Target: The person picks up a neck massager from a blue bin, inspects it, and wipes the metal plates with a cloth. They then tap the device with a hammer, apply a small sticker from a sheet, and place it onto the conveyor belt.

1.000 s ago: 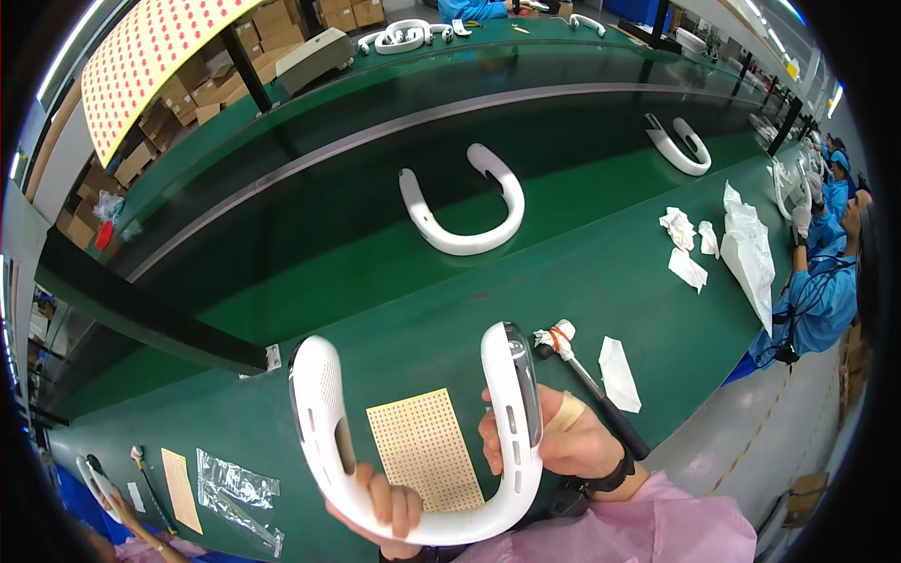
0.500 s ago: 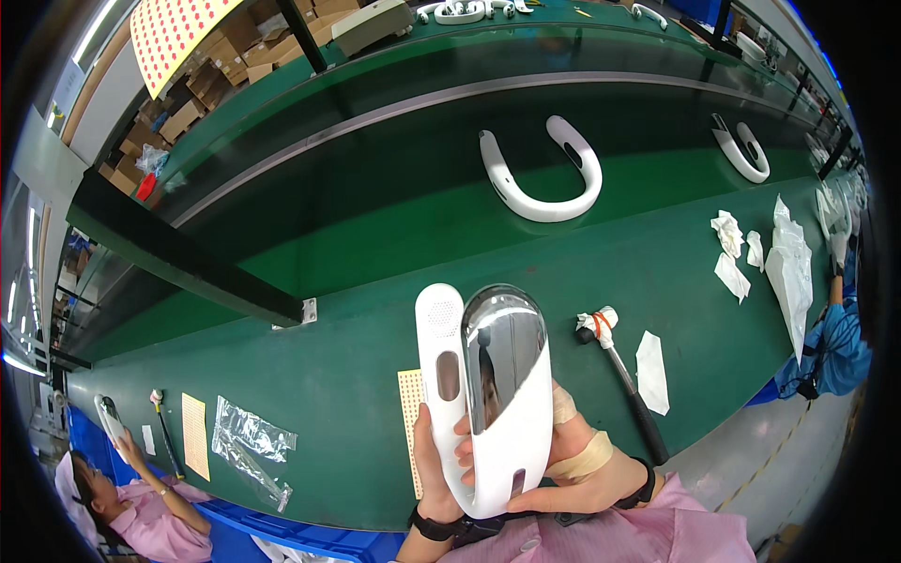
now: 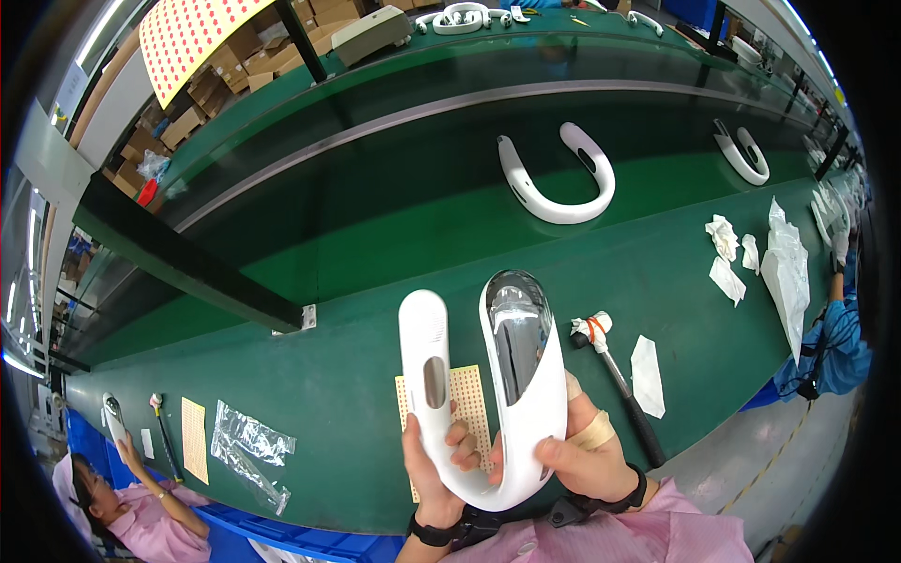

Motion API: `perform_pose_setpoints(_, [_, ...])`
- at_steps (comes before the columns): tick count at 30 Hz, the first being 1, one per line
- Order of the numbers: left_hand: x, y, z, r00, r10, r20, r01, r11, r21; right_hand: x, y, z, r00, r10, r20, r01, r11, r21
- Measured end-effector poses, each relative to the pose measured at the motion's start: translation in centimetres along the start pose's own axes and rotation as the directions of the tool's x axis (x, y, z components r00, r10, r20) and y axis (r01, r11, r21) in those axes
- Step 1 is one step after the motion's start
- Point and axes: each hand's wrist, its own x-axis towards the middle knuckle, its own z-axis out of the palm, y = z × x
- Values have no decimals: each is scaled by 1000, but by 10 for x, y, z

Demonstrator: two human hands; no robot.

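Holding white U-shaped device [image 3: 535,436] in both hands over near side of green bench [image 3: 347,375], with bend toward body and both ends pointing far. Clamped on left limb, low down: left hand [image 3: 430,474], with fingers curled round inner edge. Clamped on right limb, near bend: right hand [image 3: 591,462], with thumb pressed on outer face and other fingers partly hidden. Noted on right limb: glossy dark panel [image 3: 521,357]; on left limb: oval inset [image 3: 435,382]. Tan strip [image 3: 593,432] round right hand. Partly covered by device: yellow dotted sheet [image 3: 469,389], flat on bench. Just right of right hand: hammer [image 3: 624,380] with wrapped head and orange band, then white paper piece [image 3: 647,377]. Farther right: crumpled tissues [image 3: 722,236] near white wrapper [image 3: 786,272]. Well to left: clear plastic bag [image 3: 249,443], second dotted sheet [image 3: 194,441], dark-handled tool [image 3: 165,433]. At near left edge: co-worker in pink [image 3: 155,525], holding pale device [image 3: 114,418]. Beyond bench, on far green surface [image 3: 375,235]: white U-shaped piece [image 3: 607,188], with smaller-looking one [image 3: 752,177] to right.
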Motion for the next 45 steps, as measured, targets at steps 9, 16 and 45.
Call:
perform_pose_setpoints(9, [-32,19,7,902,260,344,-314,943,110,7,2,-30,993,84,-81,-59,961,270])
perform_pose_setpoints(16, [-38,30,5,904,306,298,-274,951,-145,11,-9,-25,997,12,-78,-11,1000,13])
perform_pose_setpoints(45, [-54,20,16,815,431,387,-406,901,-150,-3,9,-27,977,1,-212,-83,922,-377])
